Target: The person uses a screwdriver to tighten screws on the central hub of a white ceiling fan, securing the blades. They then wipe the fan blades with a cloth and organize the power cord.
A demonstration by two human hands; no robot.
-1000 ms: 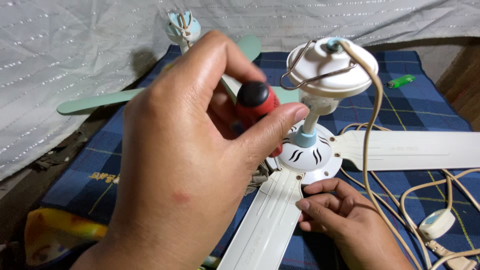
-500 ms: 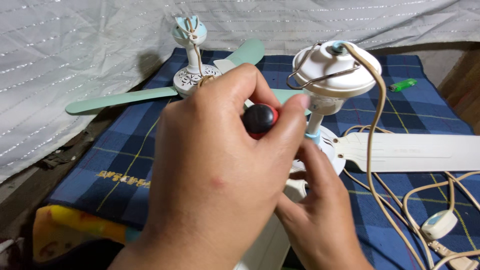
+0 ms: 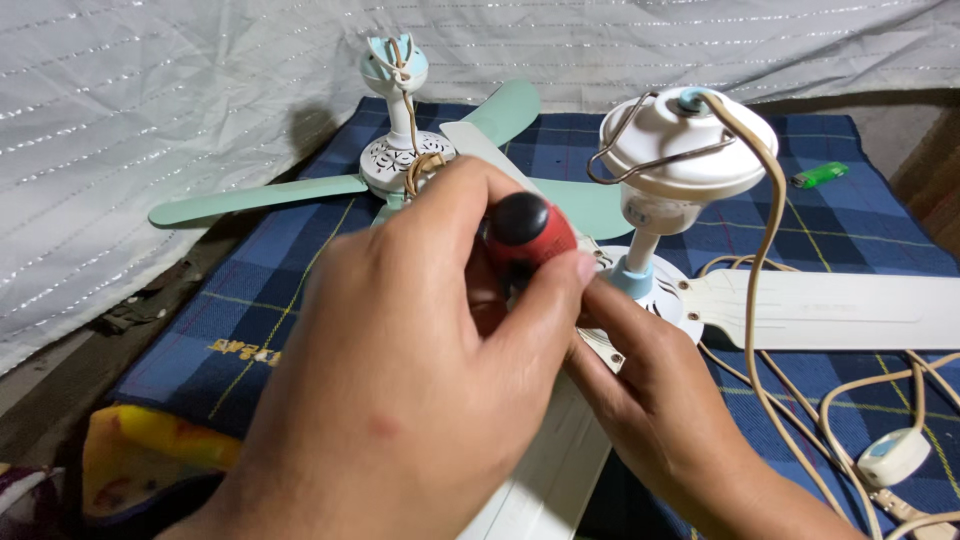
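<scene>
White ceiling fan [image 3: 800,305] lies on the blue plaid blanket [image 3: 280,290]; light plastic, blades flex, so I'd steady it at the hub. My left hand [image 3: 420,400] pinches the red screwdriver [image 3: 528,232] handle; my right hand [image 3: 640,390] presses fingertips beside the blade root.

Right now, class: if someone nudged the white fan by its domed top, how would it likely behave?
The white fan would probably tip rather than slide: its dome sits high on a thin stem. Its long flat blade lying on the blanket should resist. The cord looks floppy and would trail.
</scene>
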